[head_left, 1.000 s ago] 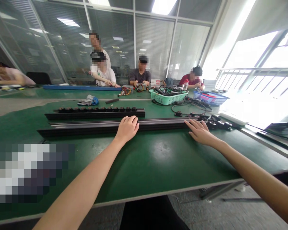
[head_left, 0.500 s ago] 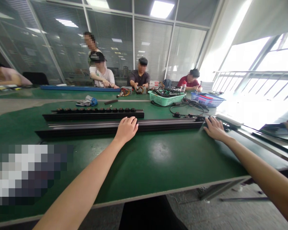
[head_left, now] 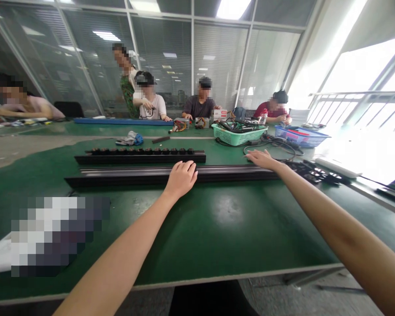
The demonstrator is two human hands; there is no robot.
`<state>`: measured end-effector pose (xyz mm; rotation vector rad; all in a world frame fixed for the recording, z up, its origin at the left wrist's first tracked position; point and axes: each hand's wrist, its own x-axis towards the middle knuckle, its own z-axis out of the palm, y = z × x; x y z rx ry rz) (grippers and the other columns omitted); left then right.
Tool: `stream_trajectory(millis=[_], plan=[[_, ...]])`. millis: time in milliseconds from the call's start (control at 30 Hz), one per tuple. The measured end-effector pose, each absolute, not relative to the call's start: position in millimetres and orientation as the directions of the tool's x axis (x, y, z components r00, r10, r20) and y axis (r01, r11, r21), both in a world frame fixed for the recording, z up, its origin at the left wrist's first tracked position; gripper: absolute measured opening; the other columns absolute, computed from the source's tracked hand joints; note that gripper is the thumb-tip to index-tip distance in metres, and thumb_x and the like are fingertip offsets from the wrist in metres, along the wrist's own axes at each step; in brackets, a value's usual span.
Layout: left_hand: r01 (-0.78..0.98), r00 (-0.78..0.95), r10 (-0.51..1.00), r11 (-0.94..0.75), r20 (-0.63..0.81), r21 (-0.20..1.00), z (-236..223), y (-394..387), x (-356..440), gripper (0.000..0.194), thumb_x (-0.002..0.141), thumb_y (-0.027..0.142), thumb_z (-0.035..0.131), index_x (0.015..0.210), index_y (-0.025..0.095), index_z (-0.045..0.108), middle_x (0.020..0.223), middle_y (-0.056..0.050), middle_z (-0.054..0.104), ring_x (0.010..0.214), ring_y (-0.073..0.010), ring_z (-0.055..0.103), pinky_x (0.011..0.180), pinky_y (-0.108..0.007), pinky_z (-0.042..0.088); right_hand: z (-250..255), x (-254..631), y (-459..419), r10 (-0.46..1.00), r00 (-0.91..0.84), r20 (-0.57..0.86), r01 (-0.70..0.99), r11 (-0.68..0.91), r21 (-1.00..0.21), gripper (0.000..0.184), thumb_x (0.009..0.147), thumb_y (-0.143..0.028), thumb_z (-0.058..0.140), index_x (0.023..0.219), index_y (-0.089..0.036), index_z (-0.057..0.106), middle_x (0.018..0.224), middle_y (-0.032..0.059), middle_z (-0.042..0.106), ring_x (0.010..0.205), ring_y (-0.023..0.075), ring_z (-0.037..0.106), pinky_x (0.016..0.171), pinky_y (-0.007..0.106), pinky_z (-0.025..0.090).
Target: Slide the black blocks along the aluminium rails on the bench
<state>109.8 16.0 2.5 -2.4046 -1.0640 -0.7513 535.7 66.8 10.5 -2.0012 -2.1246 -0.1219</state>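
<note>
A long black rail [head_left: 118, 179] with a shiny grey channel along it lies lengthwise on the green table. My left hand [head_left: 183, 177] is closed over its middle, fingers bent across the top. Toward the rail's right part, my right hand [head_left: 262, 159] reaches across with fingers stretched out, beside black cables [head_left: 291, 151]. What lies under its palm is hidden, and I cannot tell whether it touches the rail. Behind, a shorter black rail [head_left: 145, 159] carries a row of several small dark parts with coppery bits.
A green basket [head_left: 238, 138] of cables and a blue basket [head_left: 299, 137] stand behind. Black parts [head_left: 316, 171] lie right of the rail. Blue-grey gloves [head_left: 131, 139] lie farther back, a blurred-out item [head_left: 59, 237] at left. Several people sit or stand across the table.
My right hand has moved left and away from me, from beside the rail's right end to over its right part. My left hand stays on the rail. The view has turned slightly left.
</note>
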Motion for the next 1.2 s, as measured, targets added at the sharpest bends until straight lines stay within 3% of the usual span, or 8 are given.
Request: stream_trajectory(millis=[167,300,433,667,767,900,1033,1200], plan=[[0.762,0.565,0.547,-0.632,0.617,-0.137,2,16,110,0.039,0.107,0.028,0.042,0.134,0.017,0.068,0.141,-0.013,0.067,0.125,-0.0284,0.066,0.119,-0.048,0.042,6,539,98,0.985,0.173,0.001,0.98,-0.173,-0.098,0.08,0.108,-0.059,0.01,0.136,-0.019,0.073,0.154,0.0163,0.058,0.151,0.0411,0.042,0.124,0.075,0.008],[0.766,0.557,0.563,-0.632,0.611,-0.116,1,16,110,0.039,0.107,0.028,0.043,0.135,0.016,0.067,0.142,-0.014,0.067,0.125,-0.0286,0.065,0.12,-0.048,0.041,5,574,96,0.917,0.398,0.037,0.916,-0.395,-0.065,0.087,0.104,-0.069,0.016,0.142,-0.011,0.068,0.148,0.0259,0.06,0.146,0.0458,0.048,0.123,0.077,0.005],[0.771,0.553,0.568,-0.627,0.61,-0.115,1,15,110,0.039,0.107,0.028,0.042,0.134,0.015,0.067,0.142,-0.014,0.067,0.125,-0.0285,0.065,0.12,-0.047,0.041,9,599,80,0.853,0.506,0.129,0.861,-0.491,-0.129,0.086,0.101,-0.072,0.03,0.134,-0.005,0.073,0.141,0.036,0.06,0.141,0.0529,0.05,0.117,0.082,0.019],[0.768,0.55,0.555,-0.63,0.624,-0.117,0,16,109,0.039,0.107,0.024,0.04,0.134,0.016,0.068,0.141,-0.013,0.068,0.125,-0.0279,0.066,0.119,-0.048,0.043,36,496,66,0.954,0.191,0.229,0.976,-0.158,-0.152,0.071,0.11,-0.054,0.018,0.128,-0.014,0.073,0.141,0.0242,0.065,0.138,0.0395,0.057,0.12,0.069,0.026],[0.749,0.567,0.544,-0.653,0.619,-0.111,3,18,104,0.044,0.105,0.018,0.039,0.143,0.018,0.062,0.143,-0.012,0.067,0.128,-0.0261,0.064,0.12,-0.046,0.043,35,401,61,0.958,-0.084,0.276,0.97,0.142,-0.198,0.048,0.11,-0.041,0.032,0.136,-0.019,0.065,0.141,0.0155,0.068,0.137,0.0311,0.059,0.122,0.058,0.031],[0.78,0.51,0.542,-0.618,0.668,-0.094,7,25,90,0.046,0.103,0.013,0.037,0.143,0.011,0.06,0.143,-0.017,0.066,0.133,-0.0283,0.061,0.118,-0.046,0.044,20,288,42,0.879,-0.318,0.355,0.864,0.423,-0.274,0.047,0.11,-0.03,0.03,0.148,-0.017,0.053,0.151,0.0137,0.061,0.141,0.0256,0.055,0.124,0.051,0.03],[0.867,0.369,0.598,-0.498,0.712,-0.031,5,31,77,0.039,0.106,0.018,0.036,0.131,0.012,0.065,0.131,-0.019,0.07,0.121,-0.0313,0.066,0.102,-0.047,0.052,11,237,26,0.873,-0.271,0.406,0.852,0.413,-0.321,0.048,0.102,-0.013,0.03,0.143,-0.014,0.055,0.144,0.0162,0.063,0.13,0.0241,0.061,0.11,0.037,0.044],[0.88,0.361,0.658,-0.474,0.661,-0.008,-1,33,75,0.035,0.109,0.023,0.035,0.113,0.015,0.068,0.113,-0.015,0.073,0.105,-0.0279,0.07,0.09,-0.039,0.054,7,235,16,0.852,-0.216,0.476,0.862,0.395,-0.316,0.036,0.106,-0.028,0.036,0.13,-0.019,0.061,0.134,0.0133,0.066,0.12,0.0266,0.063,0.098,0.036,0.05]])
